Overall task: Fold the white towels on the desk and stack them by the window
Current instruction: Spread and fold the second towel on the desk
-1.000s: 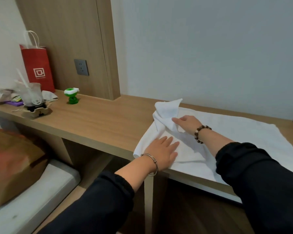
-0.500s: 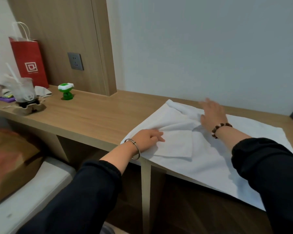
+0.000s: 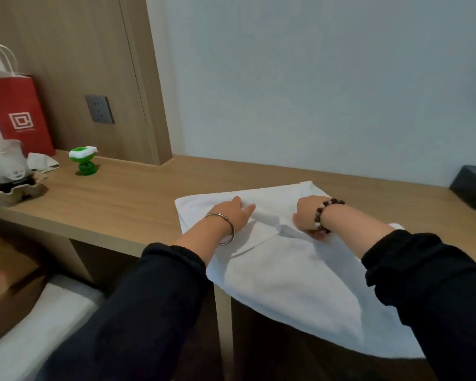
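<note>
A white towel (image 3: 286, 276) lies on the wooden desk (image 3: 127, 199), its near part hanging over the front edge. A smaller folded flap lies across its upper left part. My left hand (image 3: 232, 214), with a silver bangle on the wrist, rests on the towel's left side with its fingers closed on a raised fold. My right hand (image 3: 307, 215), with a bead bracelet, is curled around the same fold a little to the right. The ridge of cloth runs between the two hands. No window or other towel is in sight.
At the desk's far left stand a red paper bag (image 3: 17, 111), a plastic cup in a cardboard holder (image 3: 10, 174) and a small green object (image 3: 84, 160). A black box (image 3: 473, 188) sits at the right edge. A mattress (image 3: 39, 320) lies low on the left.
The towel's left part has been laid over and the cloth now looks narrower. My right hand came back from the far side toward me, and both hands now meet on a fold in the middle.
</note>
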Tool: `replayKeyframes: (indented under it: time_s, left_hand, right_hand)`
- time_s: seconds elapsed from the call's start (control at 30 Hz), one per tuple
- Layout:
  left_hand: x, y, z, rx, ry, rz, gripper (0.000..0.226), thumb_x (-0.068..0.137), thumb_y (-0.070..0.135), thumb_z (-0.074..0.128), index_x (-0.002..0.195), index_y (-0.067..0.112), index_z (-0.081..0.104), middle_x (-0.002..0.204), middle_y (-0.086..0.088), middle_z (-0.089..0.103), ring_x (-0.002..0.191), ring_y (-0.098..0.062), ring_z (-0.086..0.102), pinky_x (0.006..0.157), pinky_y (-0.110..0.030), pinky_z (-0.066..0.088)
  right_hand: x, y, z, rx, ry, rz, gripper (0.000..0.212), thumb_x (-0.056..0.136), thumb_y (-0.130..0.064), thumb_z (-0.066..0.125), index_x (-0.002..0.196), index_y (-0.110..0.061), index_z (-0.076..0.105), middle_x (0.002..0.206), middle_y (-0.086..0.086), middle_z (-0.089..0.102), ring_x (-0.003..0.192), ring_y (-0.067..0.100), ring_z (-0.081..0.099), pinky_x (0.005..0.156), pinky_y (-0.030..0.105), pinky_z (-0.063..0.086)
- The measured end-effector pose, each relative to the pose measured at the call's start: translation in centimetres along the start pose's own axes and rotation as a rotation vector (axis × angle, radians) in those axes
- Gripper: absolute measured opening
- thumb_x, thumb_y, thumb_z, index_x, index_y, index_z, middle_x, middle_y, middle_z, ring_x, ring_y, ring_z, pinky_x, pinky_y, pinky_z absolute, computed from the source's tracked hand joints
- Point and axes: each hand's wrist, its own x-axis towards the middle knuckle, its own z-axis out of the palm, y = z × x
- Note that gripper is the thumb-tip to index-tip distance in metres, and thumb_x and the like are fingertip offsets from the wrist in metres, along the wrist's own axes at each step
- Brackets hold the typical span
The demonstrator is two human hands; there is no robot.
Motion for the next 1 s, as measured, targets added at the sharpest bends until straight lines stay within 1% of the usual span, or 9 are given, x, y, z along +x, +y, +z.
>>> replayKeyframes:
  time_s: [0.17, 0.23, 0.3, 0.4, 0.47, 0.53, 0.73, 0.9, 1.0]
  left_hand:
    - [2.9, 0.7, 1.1, -0.008, -0.108, 0.091, 0.046, 0.098, 0.047, 0.022, 0.136, 0.027, 0.038, 0.146, 0.008, 0.039, 0.132, -0.021, 0.036, 0.109, -0.051, 0.02]
    - [3.4, 0.1, 2.2, 0.167, -0.072, 0.162, 0.05, 0.094, 0.053, 0.022, 0.138, 0.031, 0.032, 0.15, 0.01, 0.031, 0.138, -0.015, 0.026, 0.108, -0.06, 0.014]
    - [4.0, -0.7, 3.0, 0.257, -0.071, 0.22, 0.064, 0.092, 0.061, 0.019, 0.149, 0.033, 0.011, 0.158, 0.013, 0.009, 0.145, -0.01, 0.007, 0.112, -0.056, 0.004]
    - [5.0, -1.4, 2.8, 0.308, -0.076, 0.279, 0.066, 0.093, 0.06, 0.019, 0.15, 0.034, 0.001, 0.158, 0.015, -0.002, 0.146, -0.009, -0.002, 0.115, -0.052, 0.003]
    - [5.2, -1.4, 2.6, 0.323, -0.078, 0.297, 0.065, 0.094, 0.059, 0.021, 0.15, 0.035, 0.0, 0.158, 0.016, -0.003, 0.146, -0.009, -0.002, 0.115, -0.051, 0.003]
    - [5.3, -1.3, 2.7, 0.329, -0.071, 0.301, 0.064, 0.094, 0.058, 0.022, 0.15, 0.036, -0.001, 0.158, 0.016, -0.003, 0.146, -0.008, -0.002, 0.116, -0.05, 0.003]
    - [5.5, -1.3, 2.7, 0.34, -0.05, 0.301, 0.063, 0.095, 0.056, 0.024, 0.15, 0.036, 0.001, 0.158, 0.017, -0.002, 0.145, -0.007, -0.001, 0.116, -0.048, 0.004]
    - [5.4, -1.4, 2.8, 0.319, -0.043, 0.304, 0.063, 0.095, 0.056, 0.026, 0.15, 0.038, 0.002, 0.158, 0.018, -0.001, 0.145, -0.006, -0.001, 0.116, -0.046, 0.003]
    - [5.6, -1.5, 2.8, 0.293, -0.047, 0.308, 0.062, 0.094, 0.056, 0.026, 0.149, 0.04, 0.002, 0.157, 0.019, 0.0, 0.145, -0.005, -0.001, 0.116, -0.044, 0.002]
  right_hand:
    - [0.6, 1.7, -0.7, 0.302, -0.289, 0.079, 0.035, 0.082, -0.018, 0.049, 0.058, -0.006, 0.071, 0.059, 0.011, 0.069, 0.038, 0.022, 0.057, 0.051, 0.023, 0.051]
    - [1.2, 2.6, -0.4, 0.358, -0.236, 0.09, 0.032, 0.079, -0.018, 0.05, 0.055, -0.007, 0.068, 0.054, 0.009, 0.067, 0.037, 0.022, 0.054, 0.05, 0.022, 0.049]
    - [2.6, 3.9, 0.0, 0.415, 0.014, 0.13, 0.035, 0.084, -0.019, 0.047, 0.059, -0.006, 0.066, 0.052, 0.006, 0.063, 0.043, 0.022, 0.055, 0.048, 0.02, 0.043]
    - [5.2, 7.0, -0.1, 0.553, 0.428, 0.225, 0.025, 0.091, -0.003, 0.042, 0.088, 0.005, 0.066, 0.088, 0.019, 0.065, 0.09, 0.034, 0.064, 0.063, 0.03, 0.047]
    - [6.4, 8.8, -0.4, 0.511, 0.382, 0.197, 0.039, 0.09, 0.007, 0.038, 0.122, 0.001, 0.06, 0.129, 0.02, 0.055, 0.123, 0.033, 0.05, 0.097, 0.037, 0.044]
    - [7.1, 10.4, 0.0, 0.414, 0.242, 0.1, 0.048, 0.091, 0.007, 0.037, 0.133, -0.01, 0.054, 0.143, 0.01, 0.045, 0.133, 0.027, 0.04, 0.11, 0.036, 0.032]
    - [7.6, 12.8, -0.5, 0.508, 0.142, 0.044, 0.022, 0.081, 0.002, 0.059, 0.086, -0.017, 0.067, 0.098, 0.003, 0.065, 0.093, 0.02, 0.059, 0.08, 0.032, 0.052]
    - [7.2, 14.6, -1.3, 0.787, 0.079, 0.118, 0.019, 0.086, -0.005, 0.06, 0.07, -0.014, 0.055, 0.073, 0.004, 0.056, 0.072, 0.022, 0.054, 0.06, 0.027, 0.048]
    - [7.3, 15.2, -1.3, 0.741, 0.227, 0.225, 0.031, 0.084, -0.016, 0.064, 0.06, -0.017, 0.045, 0.063, 0.002, 0.048, 0.059, 0.018, 0.047, 0.051, 0.023, 0.039]
